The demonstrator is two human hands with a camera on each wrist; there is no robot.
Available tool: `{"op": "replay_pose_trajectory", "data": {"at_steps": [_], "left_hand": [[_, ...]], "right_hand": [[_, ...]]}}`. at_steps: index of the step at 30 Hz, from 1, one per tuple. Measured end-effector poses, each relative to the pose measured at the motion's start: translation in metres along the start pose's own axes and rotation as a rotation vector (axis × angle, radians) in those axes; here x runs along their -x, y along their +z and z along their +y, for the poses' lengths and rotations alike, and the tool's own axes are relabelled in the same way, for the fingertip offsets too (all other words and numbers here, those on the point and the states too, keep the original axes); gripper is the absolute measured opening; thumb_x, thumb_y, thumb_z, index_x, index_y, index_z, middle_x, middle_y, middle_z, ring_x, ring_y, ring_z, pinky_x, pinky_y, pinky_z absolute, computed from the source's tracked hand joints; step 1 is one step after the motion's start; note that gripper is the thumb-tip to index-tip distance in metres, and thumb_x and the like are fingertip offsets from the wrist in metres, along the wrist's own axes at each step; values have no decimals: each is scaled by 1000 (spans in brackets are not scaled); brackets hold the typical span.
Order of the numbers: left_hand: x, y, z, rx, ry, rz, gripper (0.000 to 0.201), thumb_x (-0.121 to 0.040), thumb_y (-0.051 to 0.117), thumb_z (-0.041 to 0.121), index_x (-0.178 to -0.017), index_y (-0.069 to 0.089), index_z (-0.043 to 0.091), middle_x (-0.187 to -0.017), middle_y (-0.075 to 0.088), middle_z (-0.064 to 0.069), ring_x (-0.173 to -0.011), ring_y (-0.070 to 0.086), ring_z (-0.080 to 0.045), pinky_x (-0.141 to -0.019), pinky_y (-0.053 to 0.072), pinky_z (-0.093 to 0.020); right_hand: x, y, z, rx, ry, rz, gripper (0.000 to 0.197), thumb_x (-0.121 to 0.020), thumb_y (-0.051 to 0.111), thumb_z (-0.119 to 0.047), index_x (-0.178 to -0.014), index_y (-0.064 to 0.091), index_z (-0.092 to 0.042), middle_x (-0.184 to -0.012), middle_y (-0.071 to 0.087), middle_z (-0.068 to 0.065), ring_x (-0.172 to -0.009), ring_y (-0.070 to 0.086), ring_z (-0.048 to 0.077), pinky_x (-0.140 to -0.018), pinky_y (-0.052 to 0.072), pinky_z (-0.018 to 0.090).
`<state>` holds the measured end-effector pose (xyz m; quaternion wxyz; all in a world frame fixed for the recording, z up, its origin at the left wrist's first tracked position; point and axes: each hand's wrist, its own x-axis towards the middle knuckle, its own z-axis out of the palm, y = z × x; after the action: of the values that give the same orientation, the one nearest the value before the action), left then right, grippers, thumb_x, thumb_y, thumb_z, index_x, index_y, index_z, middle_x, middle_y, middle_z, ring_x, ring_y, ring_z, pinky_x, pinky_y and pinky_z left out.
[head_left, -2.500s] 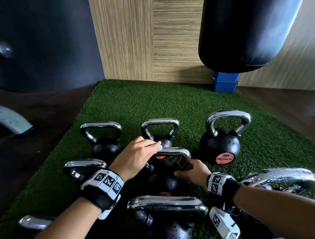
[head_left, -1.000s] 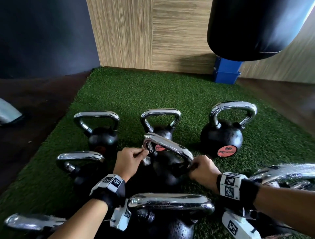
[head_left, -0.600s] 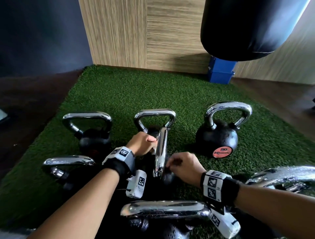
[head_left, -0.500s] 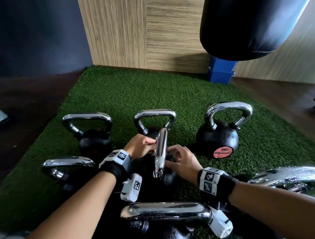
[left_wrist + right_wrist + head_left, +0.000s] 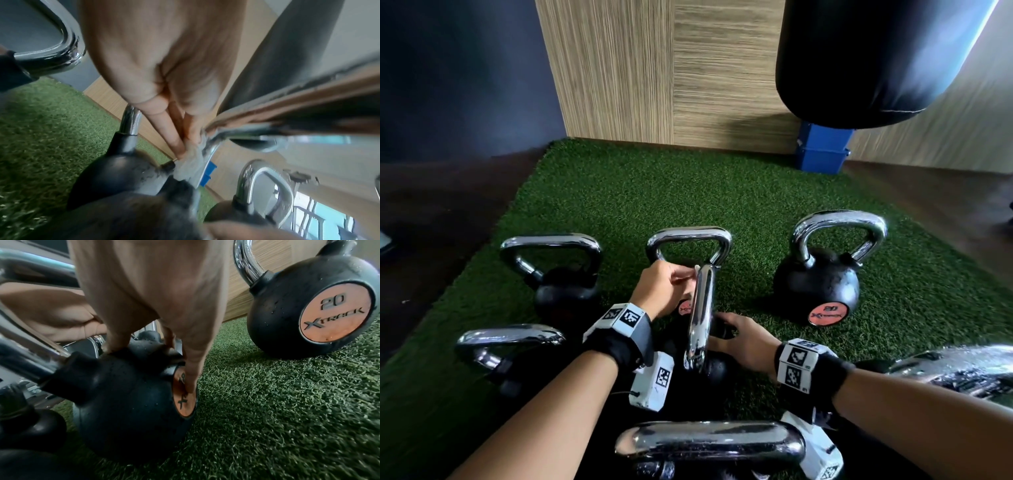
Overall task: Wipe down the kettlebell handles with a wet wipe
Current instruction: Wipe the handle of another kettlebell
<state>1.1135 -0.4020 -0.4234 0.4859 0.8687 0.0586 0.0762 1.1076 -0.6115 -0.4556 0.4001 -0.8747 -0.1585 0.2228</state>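
The middle kettlebell stands on the green turf with its chrome handle turned edge-on to me. My left hand pinches a white wet wipe against the far end of that handle. The left wrist view shows the wipe bunched between my fingertips and the chrome. My right hand cups the kettlebell's black ball. Its thumb lies near the handle's foot and its fingers reach down to the orange label.
Several more chrome-handled kettlebells crowd round: back left, back right, left, near front and right. A black punching bag hangs over a blue base. Open turf lies beyond, up to the wood wall.
The middle kettlebell has been turned so its handle faces me edge-on. My right hand moved from the handle's foot to the ball. My left hand took the wipe to the handle's far end.
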Motion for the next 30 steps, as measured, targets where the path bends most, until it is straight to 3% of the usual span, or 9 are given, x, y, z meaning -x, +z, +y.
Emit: {"op": "replay_pose_trajectory", "data": {"at_steps": [2,4,8,13,15,19,21,26,30], "left_hand": [[0,-6,9,108,34,-47,19,-82,82,44,-100,76,44,-96,80,5,-99,76,-19,-91,59,-31],[1,-13,12,196,53,-53,19,-86,81,30,-102,76,39,-106,79,6,-106,74,-17,-100,56,-39],[11,-25,8,190,74,-113,27,-85,82,20,-97,77,44,-97,76,25,-102,69,8,-90,47,-7],[15,-31,16,293,-28,-158,25,-80,86,27,-104,81,26,-100,80,8,-104,73,-6,-103,47,-25],[20,-31,21,341,-68,-172,19,-80,86,23,-98,83,21,-98,81,1,-98,75,-9,-98,52,-25],[38,-40,18,479,-122,-375,19,-68,85,15,-87,84,14,-95,80,-11,-80,76,-10,-69,59,-16],[48,-47,18,449,-119,-455,27,-66,85,15,-92,83,8,-95,80,-13,-80,76,-12,-68,59,-18],[60,-47,23,473,-120,-395,28,-69,84,12,-96,80,7,-92,80,-11,-80,76,-12,-68,60,-20],[70,-55,24,329,-124,-606,16,-84,77,-2,-87,81,13,-86,79,-6,-75,74,-8,-65,59,-19]], "right_hand": [[-1,-1,0,9,-1,0,74,-68,77,-66,-131,62,-33,-114,73,-11,-103,69,9,-99,54,34],[-1,-1,-1,12,-3,-3,73,-69,77,-66,-131,62,-32,-116,73,-10,-105,69,11,-100,54,36],[-1,0,0,-9,-26,-11,67,-70,77,-64,-126,66,-30,-113,74,-7,-105,70,15,-99,54,39],[-1,-2,-1,4,-30,-18,61,-71,77,-63,-122,68,-31,-110,75,-8,-102,71,12,-98,54,38],[0,-2,-3,-1,-38,-25,57,-72,78,-61,-120,70,-30,-109,76,-8,-101,71,12,-98,54,38],[0,-1,-3,14,-50,-14,55,-74,78,-59,-119,69,-28,-110,75,-5,-104,70,15,-99,53,40],[1,0,-3,13,-53,-10,53,-75,78,-58,-118,70,-28,-110,75,-5,-103,70,16,-99,53,41],[3,-3,-9,64,-51,-6,53,-77,77,-57,-120,69,-29,-110,75,-6,-102,69,13,-99,53,37],[3,-4,-9,88,-44,-17,52,-76,77,-59,-119,69,-29,-109,74,-7,-100,69,12,-96,54,35]]}}
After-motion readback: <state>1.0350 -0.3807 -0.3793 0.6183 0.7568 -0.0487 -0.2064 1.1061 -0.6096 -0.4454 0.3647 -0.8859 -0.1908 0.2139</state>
